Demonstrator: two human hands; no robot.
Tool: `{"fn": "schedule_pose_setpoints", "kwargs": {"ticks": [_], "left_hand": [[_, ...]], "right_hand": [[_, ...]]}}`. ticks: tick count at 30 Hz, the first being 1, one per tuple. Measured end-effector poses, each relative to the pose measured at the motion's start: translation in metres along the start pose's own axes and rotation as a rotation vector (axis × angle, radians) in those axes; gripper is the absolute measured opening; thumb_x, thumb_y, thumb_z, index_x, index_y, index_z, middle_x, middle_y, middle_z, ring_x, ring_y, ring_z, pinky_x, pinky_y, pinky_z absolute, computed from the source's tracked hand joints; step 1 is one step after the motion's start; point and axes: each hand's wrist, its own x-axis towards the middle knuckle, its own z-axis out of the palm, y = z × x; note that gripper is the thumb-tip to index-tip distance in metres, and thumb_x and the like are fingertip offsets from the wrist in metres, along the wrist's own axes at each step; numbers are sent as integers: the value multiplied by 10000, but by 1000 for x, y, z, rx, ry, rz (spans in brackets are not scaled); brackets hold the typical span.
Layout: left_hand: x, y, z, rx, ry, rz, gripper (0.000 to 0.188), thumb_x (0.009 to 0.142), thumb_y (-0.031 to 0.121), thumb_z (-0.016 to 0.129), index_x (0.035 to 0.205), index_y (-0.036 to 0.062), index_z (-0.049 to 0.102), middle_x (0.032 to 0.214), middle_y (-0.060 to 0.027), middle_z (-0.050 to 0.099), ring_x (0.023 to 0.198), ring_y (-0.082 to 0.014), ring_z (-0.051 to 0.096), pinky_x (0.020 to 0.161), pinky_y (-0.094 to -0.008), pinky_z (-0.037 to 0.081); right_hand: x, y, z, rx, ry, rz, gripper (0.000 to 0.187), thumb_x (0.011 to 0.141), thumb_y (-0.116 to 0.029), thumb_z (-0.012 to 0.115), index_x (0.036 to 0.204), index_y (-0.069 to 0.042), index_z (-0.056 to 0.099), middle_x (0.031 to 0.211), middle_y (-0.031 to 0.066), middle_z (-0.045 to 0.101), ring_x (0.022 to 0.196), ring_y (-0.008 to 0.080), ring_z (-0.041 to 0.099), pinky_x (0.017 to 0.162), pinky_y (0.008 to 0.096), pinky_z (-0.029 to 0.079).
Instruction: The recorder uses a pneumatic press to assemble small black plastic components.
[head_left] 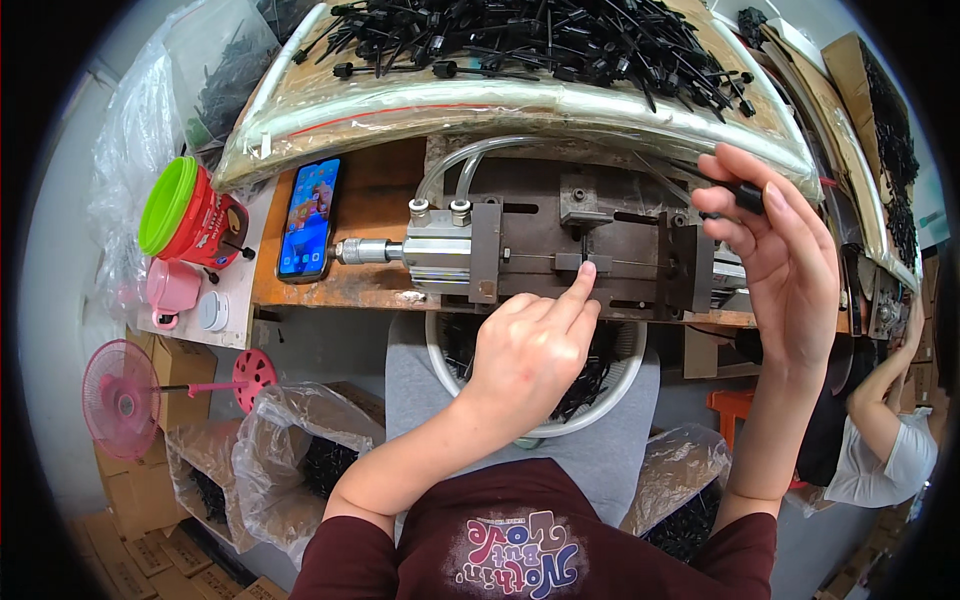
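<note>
Black and slim, a stemmed part (748,197) lies between the thumb and curled fingertips of the right hand (785,240), which pinch it near its thick end; its stem points toward 10 o'clock. Taking the fixture's small metal block (568,263) as the clock's centre, that part is raised at about 2 o'clock, well apart from it. The left hand (535,345) comes in from 7 o'clock, its index finger extended with the tip touching the block; the other fingers curl under, and whether they hold anything I cannot tell. At 9 o'clock sit a silver cylinder (438,262) and, beyond it, a phone (309,220). A pile of black parts (550,45) lies at 12, a white basin (636,352) at 6.
</note>
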Motion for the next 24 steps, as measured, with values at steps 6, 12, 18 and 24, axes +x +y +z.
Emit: {"fn": "schedule_pose_setpoints", "kwargs": {"ticks": [6,12,18,24], "left_hand": [[-1,0,-2,-17,-40,-34,248,669,56,766,910,38,711,1191,-126,682,650,-198,659,637,-297,516],[3,-1,-12,-3,-135,-36,266,700,94,777,954,57,707,1134,-102,702,670,-212,673,626,-307,529],[53,-19,-50,-152,84,6,247,769,155,780,984,62,702,979,-102,718,807,-252,701,708,-339,557],[135,-65,-50,95,420,176,134,742,120,738,838,40,688,848,-100,686,848,-274,636,781,-384,512]], "right_hand": [[-18,0,7,-84,32,-20,261,892,8,612,1137,74,549,1314,249,538,1014,260,682,750,288,583],[-40,13,16,-313,-10,-78,269,763,104,718,1008,58,618,1333,221,522,1001,230,677,739,271,573],[-59,38,20,-951,-61,-381,297,678,25,798,944,6,667,1179,158,638,993,257,668,841,335,549],[-75,75,30,-1130,-167,-443,261,696,-21,757,931,-7,646,1234,168,637,779,241,684,663,320,547]]}}
